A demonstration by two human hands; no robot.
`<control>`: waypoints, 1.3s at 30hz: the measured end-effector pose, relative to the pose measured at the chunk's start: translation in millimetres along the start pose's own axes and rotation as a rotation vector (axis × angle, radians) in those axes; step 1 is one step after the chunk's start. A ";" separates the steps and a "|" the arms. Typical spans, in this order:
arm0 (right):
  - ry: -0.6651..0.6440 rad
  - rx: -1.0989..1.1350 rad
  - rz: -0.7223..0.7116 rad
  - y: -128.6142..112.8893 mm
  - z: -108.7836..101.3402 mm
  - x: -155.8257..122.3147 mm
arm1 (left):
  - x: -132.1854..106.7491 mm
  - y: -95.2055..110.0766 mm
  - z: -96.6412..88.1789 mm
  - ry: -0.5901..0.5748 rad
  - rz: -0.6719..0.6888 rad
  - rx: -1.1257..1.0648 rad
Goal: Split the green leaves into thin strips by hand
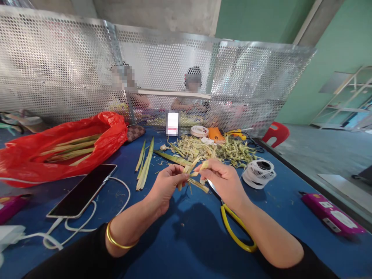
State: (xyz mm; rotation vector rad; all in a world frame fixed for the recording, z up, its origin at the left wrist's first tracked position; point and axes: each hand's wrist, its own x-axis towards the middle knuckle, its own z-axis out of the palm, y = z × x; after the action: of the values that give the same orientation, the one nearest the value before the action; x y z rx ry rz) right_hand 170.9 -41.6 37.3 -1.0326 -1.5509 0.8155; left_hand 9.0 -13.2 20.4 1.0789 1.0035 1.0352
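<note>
Left hand [166, 184] and right hand [222, 180] pinch leaf strips [188, 169]; print [343, 218] on purple packet [315, 202] blurred

"What do the strips [199, 186] look like?"
"Pale yellow-green, narrow, flat, bent."
"Where, and how set?"
"Just below the frame's centre, crossing; one end slants toward lower right, another points upward."

the held leaf strips [199, 185] look matt, dry and fibrous; the red bag [17, 162] is glossy, crinkled plastic; the perforated screen [165, 54] is metal (shiny in patches); the bangle [112, 240], smooth polished metal.
</note>
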 end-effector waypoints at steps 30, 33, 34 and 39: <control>-0.008 -0.296 0.114 23.9 9.2 -2.1 | 0.8 -9.5 3.0 -0.053 0.078 0.121; -0.069 -0.357 0.103 21.4 8.4 -2.6 | 0.7 -7.8 2.1 -0.067 0.053 0.149; -0.083 -0.374 0.107 20.3 7.7 -2.6 | 0.6 -7.3 1.8 -0.075 0.045 0.151; -0.160 -0.371 0.125 17.5 4.2 -2.1 | 1.2 -6.9 0.6 -0.113 0.030 0.174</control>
State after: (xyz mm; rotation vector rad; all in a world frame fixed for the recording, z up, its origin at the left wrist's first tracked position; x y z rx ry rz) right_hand 170.6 -36.6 19.9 -1.3701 -1.8331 0.7233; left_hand 10.8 -13.2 13.7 1.2839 1.0017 0.9131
